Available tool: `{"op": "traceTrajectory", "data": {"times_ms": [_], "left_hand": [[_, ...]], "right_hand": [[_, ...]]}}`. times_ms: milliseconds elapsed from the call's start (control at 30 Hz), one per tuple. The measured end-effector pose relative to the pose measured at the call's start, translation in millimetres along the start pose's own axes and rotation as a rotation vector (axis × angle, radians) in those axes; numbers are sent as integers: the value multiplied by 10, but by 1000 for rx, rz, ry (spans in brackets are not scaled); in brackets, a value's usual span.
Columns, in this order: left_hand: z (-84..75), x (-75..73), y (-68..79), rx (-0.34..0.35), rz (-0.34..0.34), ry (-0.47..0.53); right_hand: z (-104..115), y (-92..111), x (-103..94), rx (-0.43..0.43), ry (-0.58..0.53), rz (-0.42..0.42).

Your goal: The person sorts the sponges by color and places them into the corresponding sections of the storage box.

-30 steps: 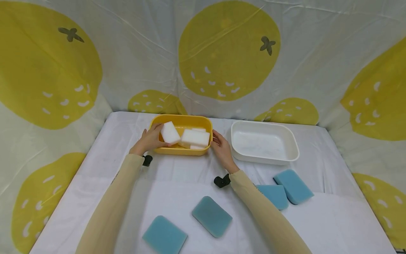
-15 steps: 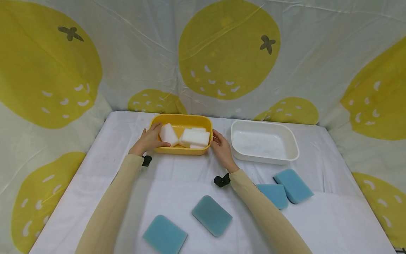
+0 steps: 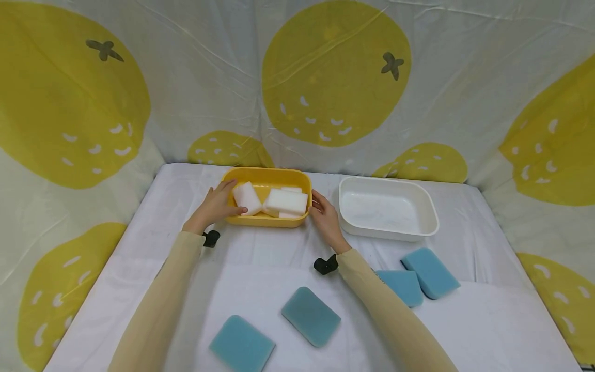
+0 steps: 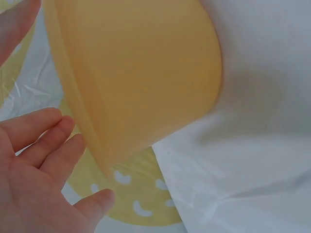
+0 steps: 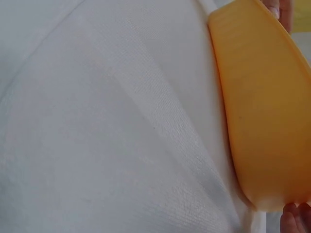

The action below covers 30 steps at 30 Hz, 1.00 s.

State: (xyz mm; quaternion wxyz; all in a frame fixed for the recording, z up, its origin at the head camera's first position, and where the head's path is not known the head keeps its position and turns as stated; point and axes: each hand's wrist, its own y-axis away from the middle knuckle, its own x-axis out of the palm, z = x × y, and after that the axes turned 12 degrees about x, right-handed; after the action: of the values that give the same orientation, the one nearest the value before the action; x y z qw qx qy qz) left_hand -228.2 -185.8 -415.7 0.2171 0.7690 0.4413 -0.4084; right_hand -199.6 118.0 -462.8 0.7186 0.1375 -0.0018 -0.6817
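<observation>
A yellow bin [image 3: 265, 221] stands at the back of the table with several white sponges [image 3: 287, 199] inside. My left hand [image 3: 215, 206] is over its left end, fingers and thumb spread, nothing held. Just beyond its fingertips one white sponge [image 3: 248, 198] lies tilted against the others. In the left wrist view the spread fingers [image 4: 58, 145] are beside the bin's rim. My right hand [image 3: 327, 222] rests against the bin's right end; in the right wrist view its fingertips [image 5: 296, 218] are at the yellow wall.
An empty white bin [image 3: 388, 230] stands right of the yellow one. Blue-green sponges lie nearer: one front left [image 3: 243, 343], one in the middle [image 3: 311, 316], and two at the right [image 3: 429, 273], partly behind the right sleeve [image 3: 386, 310]. A lemon-print cloth [image 3: 334, 77] encloses the back.
My left hand has let go of the white sponge, which has settled lower in the yellow bin. The hand has drawn slightly left and back; the right hand stays in place.
</observation>
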Motion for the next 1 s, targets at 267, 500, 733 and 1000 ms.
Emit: {"op": "traceTrajectory", "data": {"times_ms": [267, 500, 733, 1000], "left_hand": [[-212, -33, 168, 107, -83, 64], [-419, -47, 309, 158, -104, 111], [-602, -64, 460, 215, -110, 123], [-749, -48, 656, 273, -93, 145]], "right_hand": [[30, -10, -28, 1, -4, 9], [89, 2, -69, -26, -43, 13], [160, 50, -136, -34, -89, 15], [193, 92, -220, -89, -99, 14]]}}
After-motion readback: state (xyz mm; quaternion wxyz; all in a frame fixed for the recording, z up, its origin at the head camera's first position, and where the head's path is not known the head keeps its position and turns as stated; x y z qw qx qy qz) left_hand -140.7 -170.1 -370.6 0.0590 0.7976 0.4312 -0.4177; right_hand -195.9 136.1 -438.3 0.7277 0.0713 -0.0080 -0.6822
